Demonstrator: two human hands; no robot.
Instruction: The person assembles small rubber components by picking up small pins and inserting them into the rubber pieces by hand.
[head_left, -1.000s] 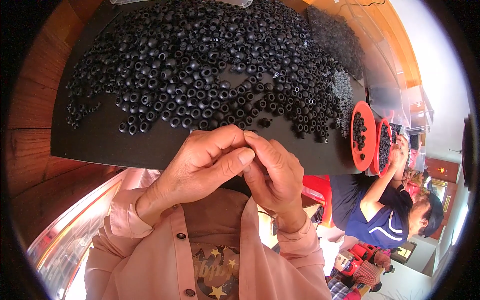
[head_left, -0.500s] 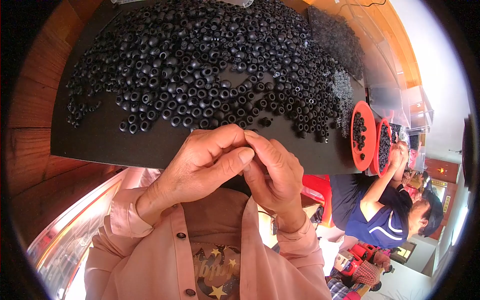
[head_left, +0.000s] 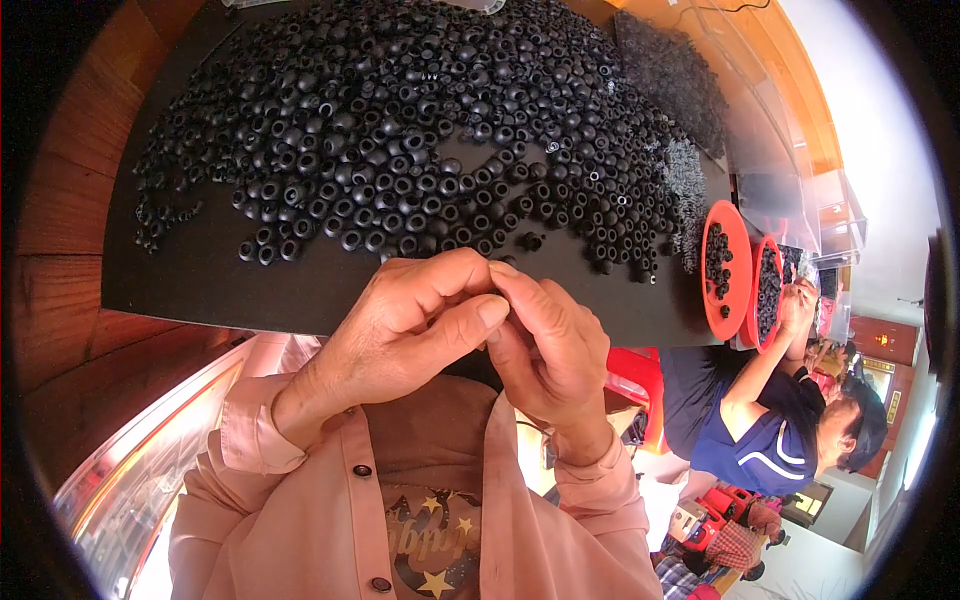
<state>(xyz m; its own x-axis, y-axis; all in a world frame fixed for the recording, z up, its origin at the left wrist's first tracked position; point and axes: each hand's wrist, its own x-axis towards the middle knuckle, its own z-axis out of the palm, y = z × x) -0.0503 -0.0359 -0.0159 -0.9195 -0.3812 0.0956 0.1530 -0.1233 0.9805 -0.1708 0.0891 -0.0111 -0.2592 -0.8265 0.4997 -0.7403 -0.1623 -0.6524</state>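
My left hand (head_left: 405,325) and my right hand (head_left: 550,345) meet over the near edge of the black table (head_left: 250,305). Their fingers are closed, with thumbs and fingertips pressed together, and whatever they pinch is hidden between them. Just beyond lies a wide heap of round black hollow plastic pieces (head_left: 370,215), many with the hole facing up. One small black piece (head_left: 531,242) sits apart, close past my right fingertips.
Small greyish clear pieces (head_left: 684,185) lie at the heap's right, below a dark translucent pile (head_left: 672,80). Two red bowls, a nearer one (head_left: 740,250) and a farther one (head_left: 754,335), hold black pieces. A co-worker (head_left: 760,430) sits at the right.
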